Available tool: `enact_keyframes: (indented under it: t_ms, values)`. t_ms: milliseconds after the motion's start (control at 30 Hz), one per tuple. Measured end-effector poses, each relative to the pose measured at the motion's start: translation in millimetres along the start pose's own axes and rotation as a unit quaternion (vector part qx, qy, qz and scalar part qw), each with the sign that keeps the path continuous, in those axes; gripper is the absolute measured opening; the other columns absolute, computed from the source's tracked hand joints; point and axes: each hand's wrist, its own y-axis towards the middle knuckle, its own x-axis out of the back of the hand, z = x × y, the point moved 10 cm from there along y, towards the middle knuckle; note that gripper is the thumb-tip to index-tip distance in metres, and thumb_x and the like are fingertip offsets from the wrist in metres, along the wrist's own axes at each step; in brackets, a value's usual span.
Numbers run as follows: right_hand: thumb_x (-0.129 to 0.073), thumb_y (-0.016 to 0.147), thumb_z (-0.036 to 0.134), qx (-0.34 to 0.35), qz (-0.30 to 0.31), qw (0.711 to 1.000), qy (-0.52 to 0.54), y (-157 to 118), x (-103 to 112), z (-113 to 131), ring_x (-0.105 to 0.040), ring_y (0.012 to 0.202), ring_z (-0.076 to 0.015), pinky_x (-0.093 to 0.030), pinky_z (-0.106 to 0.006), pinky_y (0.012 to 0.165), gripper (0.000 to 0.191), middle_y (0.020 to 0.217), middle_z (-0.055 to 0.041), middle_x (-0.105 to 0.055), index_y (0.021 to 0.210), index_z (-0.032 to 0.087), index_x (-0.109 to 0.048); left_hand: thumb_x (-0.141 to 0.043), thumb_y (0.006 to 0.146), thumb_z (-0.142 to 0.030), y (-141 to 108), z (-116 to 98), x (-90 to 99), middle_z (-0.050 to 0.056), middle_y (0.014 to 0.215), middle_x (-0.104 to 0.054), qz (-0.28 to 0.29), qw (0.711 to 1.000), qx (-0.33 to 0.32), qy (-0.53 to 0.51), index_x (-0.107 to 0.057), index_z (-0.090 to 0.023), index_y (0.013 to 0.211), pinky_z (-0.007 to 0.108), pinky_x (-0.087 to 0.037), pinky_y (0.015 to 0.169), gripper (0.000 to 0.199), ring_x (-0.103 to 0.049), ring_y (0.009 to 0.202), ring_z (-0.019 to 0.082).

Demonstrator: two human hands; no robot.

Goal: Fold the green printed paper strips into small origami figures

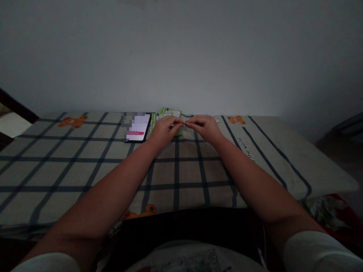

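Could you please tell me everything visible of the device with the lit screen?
The device looks like a phone or tablet, a rectangular slab with a dark border at right and bottom. Its lit screen is mostly pale, with a pink bar low down; its left part shows pixelated. It seems to lie face up on the checked tablecloth, clear of the left hand. Green packets sit beside its right edge; contact is unclear.

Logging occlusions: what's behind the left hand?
Green packets show past the left hand, with the phone beside them. The hand hides part of the packets; anything else directly behind it can't be seen.
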Motion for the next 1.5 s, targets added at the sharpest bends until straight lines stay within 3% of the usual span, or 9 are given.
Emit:
enact_keyframes:
  t_ms: [200,433,667,900,1233,1500]
  values:
    - [-0.070,0.084,0.038,-0.087,0.035,0.994,0.056,-1,-7,-17,-0.068,0.081,-0.0171,-0.053,-0.033,0.081,0.020,0.086,-0.0043,-0.077,0.086,0.020,-0.078,-0.058,0.090,-0.031,-1,7,-5.9,0.005,0.092,-0.072,-0.008,0.999,0.026,-0.032,-0.070,-0.020,0.090,0.031,-0.053,0.075,0.016,-0.065,0.088,0.019]
    - [-0.071,0.082,0.035,-0.089,0.020,0.995,0.045,-1,-6,-14,-0.067,0.081,-0.0169,-0.052,-0.033,0.081,0.016,0.086,-0.0040,-0.076,0.085,0.020,-0.077,-0.061,0.087,-0.038,1,16,-9.3,0.004,0.086,-0.074,0.000,0.995,0.060,-0.084,-0.073,-0.020,0.086,0.026,-0.051,0.065,0.021,-0.066,0.079,0.018]
    - [-0.073,0.077,0.035,-0.120,0.007,0.989,0.084,-3,-12,-20,-0.066,0.078,-0.0167,-0.053,-0.033,0.077,0.019,0.083,-0.0057,-0.075,0.082,0.017,-0.075,-0.067,0.079,-0.032,-3,17,0.2,0.003,0.078,-0.074,-0.069,0.993,0.068,-0.064,-0.073,-0.021,0.079,0.028,-0.051,0.063,0.013,-0.065,0.070,0.017]
    - [-0.075,0.073,0.036,-0.165,-0.021,0.979,0.120,-6,-15,-30,-0.063,0.075,-0.0148,-0.052,-0.033,0.077,0.021,0.080,-0.0049,-0.072,0.078,0.016,-0.071,-0.069,0.078,-0.027,-7,17,0.0,0.003,0.079,-0.076,-0.106,0.985,0.110,-0.082,-0.074,-0.021,0.075,0.030,-0.056,0.071,0.008,-0.069,0.074,0.017]
    - [-0.077,0.073,0.038,-0.095,-0.032,0.987,0.122,-1,-5,-10,-0.066,0.086,-0.0175,-0.053,-0.035,0.087,0.019,0.087,-0.0046,-0.073,0.076,0.020,-0.072,-0.069,0.079,-0.032,-7,16,4.5,0.003,0.083,-0.077,-0.113,0.984,0.095,-0.095,-0.076,-0.022,0.080,0.027,-0.055,0.065,0.012,-0.069,0.080,0.018]
    - [-0.078,0.071,0.038,-0.114,-0.050,0.979,0.159,-2,-12,-18,-0.065,0.084,-0.0165,-0.053,-0.036,0.088,0.021,0.086,-0.0035,-0.072,0.074,0.019,-0.069,-0.071,0.076,-0.026,-7,19,4.0,0.003,0.083,-0.076,-0.121,0.979,0.110,-0.119,-0.071,-0.020,0.070,0.033,-0.056,0.083,0.008,-0.070,0.081,0.018]
